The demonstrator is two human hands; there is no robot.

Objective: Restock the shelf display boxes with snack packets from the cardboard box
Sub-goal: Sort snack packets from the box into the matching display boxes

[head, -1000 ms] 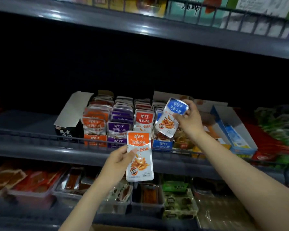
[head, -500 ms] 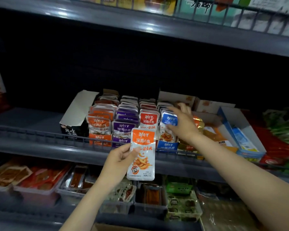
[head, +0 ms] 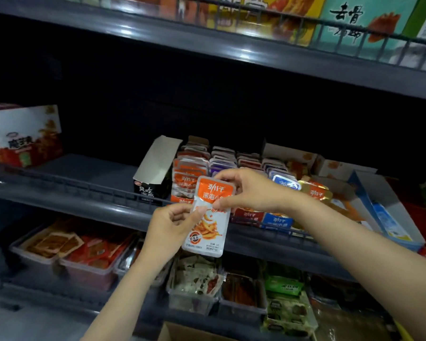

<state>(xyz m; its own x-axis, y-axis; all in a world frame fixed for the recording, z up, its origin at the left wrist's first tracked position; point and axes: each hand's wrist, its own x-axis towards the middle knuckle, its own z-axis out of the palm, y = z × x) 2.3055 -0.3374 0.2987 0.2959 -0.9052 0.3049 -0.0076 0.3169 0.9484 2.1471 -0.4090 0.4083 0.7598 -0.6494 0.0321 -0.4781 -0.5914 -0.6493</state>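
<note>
at the far left of the middle shelf (head: 84,168) sits a red and white carton (head: 22,135), well apart from the rest. further right stands the display box (head: 155,166) with its white flap raised, rows of orange, purple, red and blue packets packed upright in it behind the wire rail (head: 89,190). in front of those rows the left hand (head: 170,227) pinches the left edge of an orange snack packet (head: 208,217), thumb and fingers closed on it. the right hand (head: 251,190) grips the same packet at its upper right, fingers clamped over the top corner. the packet hangs upright, held by both hands, just before the rail. at the far right lies an open blue and white box (head: 389,212). below, clear tubs (head: 194,291) hold other snacks, and a cardboard box (head: 180,333) edge shows at the bottom.
</note>
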